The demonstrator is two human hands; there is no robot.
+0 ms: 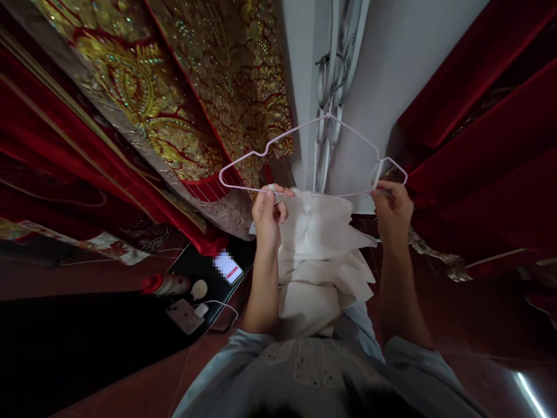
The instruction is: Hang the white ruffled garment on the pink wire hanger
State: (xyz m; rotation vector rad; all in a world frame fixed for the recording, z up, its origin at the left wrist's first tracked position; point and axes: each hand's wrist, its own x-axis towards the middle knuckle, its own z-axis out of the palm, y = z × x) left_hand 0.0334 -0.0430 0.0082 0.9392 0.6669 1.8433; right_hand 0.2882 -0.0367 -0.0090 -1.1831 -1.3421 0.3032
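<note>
Pale pink hanger (pixel 329 116), pinched in both hands (pixel 267 215) (pixel 394 204), Apple-logo phone (pixel 183 317) on black table (pixel 108 342)

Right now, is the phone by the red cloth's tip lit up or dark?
Lit up. The phone has a pale, glowing screen with a red bar; I cannot read the blurred part.

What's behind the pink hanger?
Through the hanger: a white frame, pale wall and, on the image's left, part of a gold-and-red garment. Whatever the left hand, right hand and cream cloth cover can't be seen.
</note>
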